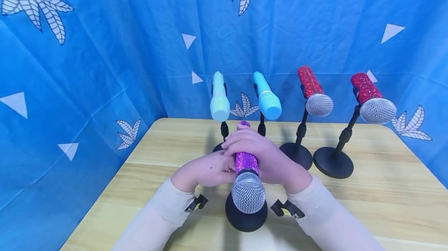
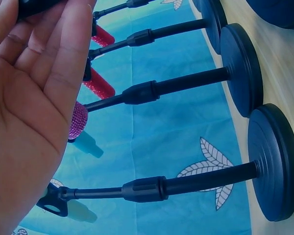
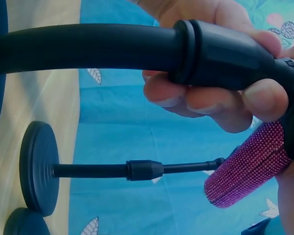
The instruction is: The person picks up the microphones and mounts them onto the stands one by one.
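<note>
A microphone with a glittery purple handle and silver mesh head sits tilted on a black stand, mesh end toward me. My right hand lies over the purple handle, its fingers wrapped across it. From the left, my left hand grips the stand lower down; the right wrist view shows its fingers curled round the black collar. The stand's round base is on the table. In the left wrist view the left palm faces the camera, and most of what it holds is out of frame.
Behind, on the wooden table, stand a pale mint microphone, a light blue microphone and two red glitter microphones, each on a black stand. A blue curtain with leaf prints hangs at the back and sides.
</note>
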Motion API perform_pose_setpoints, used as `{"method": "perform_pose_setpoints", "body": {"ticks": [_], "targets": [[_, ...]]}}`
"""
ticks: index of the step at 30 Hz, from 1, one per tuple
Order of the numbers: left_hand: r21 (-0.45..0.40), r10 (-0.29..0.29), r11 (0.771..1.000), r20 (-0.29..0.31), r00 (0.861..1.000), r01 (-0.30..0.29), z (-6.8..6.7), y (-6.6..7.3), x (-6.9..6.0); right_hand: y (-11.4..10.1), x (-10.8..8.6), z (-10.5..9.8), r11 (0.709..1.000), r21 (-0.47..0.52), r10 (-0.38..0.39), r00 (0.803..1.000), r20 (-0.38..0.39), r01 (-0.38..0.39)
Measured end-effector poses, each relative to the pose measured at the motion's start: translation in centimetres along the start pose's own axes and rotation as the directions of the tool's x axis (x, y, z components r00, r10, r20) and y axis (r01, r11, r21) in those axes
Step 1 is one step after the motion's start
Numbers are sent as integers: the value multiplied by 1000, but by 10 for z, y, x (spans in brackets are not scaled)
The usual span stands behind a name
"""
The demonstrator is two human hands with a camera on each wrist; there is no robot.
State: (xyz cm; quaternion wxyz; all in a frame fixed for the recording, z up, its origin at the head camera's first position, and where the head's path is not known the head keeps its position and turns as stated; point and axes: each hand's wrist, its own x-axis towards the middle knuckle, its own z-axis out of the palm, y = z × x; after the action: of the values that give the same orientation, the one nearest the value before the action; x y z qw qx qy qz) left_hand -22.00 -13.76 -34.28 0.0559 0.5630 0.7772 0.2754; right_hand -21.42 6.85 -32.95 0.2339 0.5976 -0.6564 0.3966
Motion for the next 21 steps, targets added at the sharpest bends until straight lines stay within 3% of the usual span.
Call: {"method": "perform_pose_setpoints", "body": {"ticks": [9, 15, 21], "targets": [[0, -9, 1000, 7, 1000, 9, 1, -2, -1, -2, -4, 3, 999, -49, 17, 999, -34, -18], [10, -40, 999, 14, 999, 40, 3, -2, -4, 1, -6, 4, 999, -44, 15, 1000, 3, -15], [25, 2, 1000, 18, 1000, -2, 2, -2, 0, -1, -5, 3, 999, -50, 2, 1000, -21, -3]]}}
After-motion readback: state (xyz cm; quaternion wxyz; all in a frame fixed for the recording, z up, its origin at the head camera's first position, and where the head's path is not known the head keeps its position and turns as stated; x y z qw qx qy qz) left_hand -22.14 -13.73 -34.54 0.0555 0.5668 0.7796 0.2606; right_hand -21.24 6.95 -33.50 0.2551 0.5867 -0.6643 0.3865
